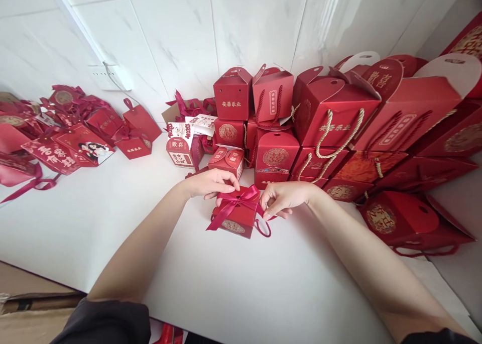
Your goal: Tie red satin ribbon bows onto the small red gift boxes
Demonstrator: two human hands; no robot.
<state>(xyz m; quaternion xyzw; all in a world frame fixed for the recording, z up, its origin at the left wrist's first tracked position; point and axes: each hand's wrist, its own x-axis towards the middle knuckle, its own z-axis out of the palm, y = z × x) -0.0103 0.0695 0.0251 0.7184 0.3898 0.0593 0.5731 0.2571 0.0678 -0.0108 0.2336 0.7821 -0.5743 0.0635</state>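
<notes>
A small red gift box (pixel 241 219) with a gold round emblem sits on the white table, tied on top with a magenta satin ribbon bow (pixel 236 202). My left hand (pixel 213 183) reaches over its back left side, thumb and forefinger drawn together at the top edge by the bow. At the box's right side, my right hand (pixel 283 197) is closed, its fingertips pinching the ribbon's right part. Below those fingers a dark red cord handle (pixel 263 228) loops out onto the table. The contact under my left fingers is partly hidden.
Behind stand a small printed box (pixel 228 159) and a box with a white label (pixel 183 152). Stacked red boxes with rope handles (pixel 339 113) fill the right. Ribboned red boxes (pixel 86 145) are heaped at left, below a wall power strip (pixel 110 78).
</notes>
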